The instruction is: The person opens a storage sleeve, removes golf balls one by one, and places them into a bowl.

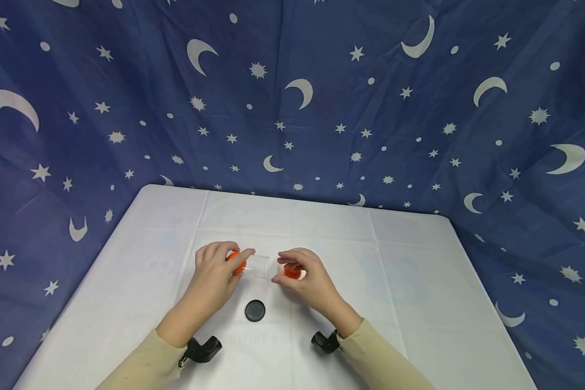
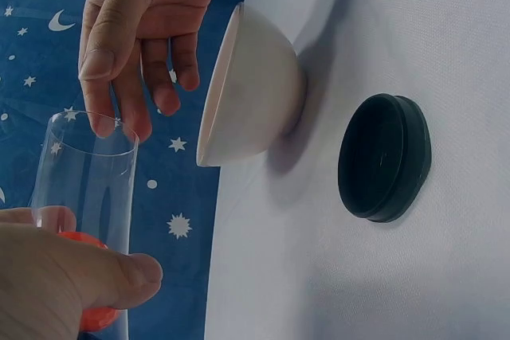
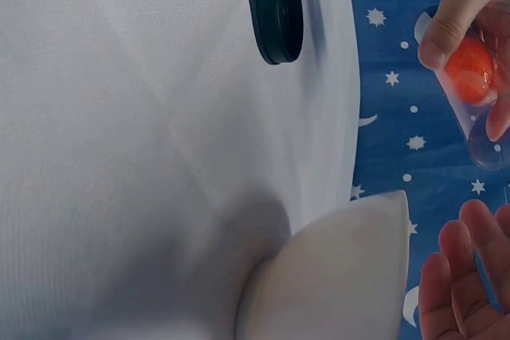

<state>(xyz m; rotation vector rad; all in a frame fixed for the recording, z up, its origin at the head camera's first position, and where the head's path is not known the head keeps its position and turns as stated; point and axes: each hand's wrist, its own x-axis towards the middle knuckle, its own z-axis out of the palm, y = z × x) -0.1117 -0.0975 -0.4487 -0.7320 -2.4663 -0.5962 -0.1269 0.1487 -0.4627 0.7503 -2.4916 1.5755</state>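
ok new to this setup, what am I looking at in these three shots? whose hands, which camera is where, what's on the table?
No robot: a person works bare-handed, wearing three cameras. The wide picture is from the head, looking down; the other two come from cameras strapped to each wrist, so they look tilted.

The left hand grips a clear plastic tube lying sideways, with an orange ball inside it. The right hand pinches a second orange ball over a white bowl, just beside the tube's open mouth.

On the white table lies a black lid, near the person. A blue star-and-moon cloth hangs behind.
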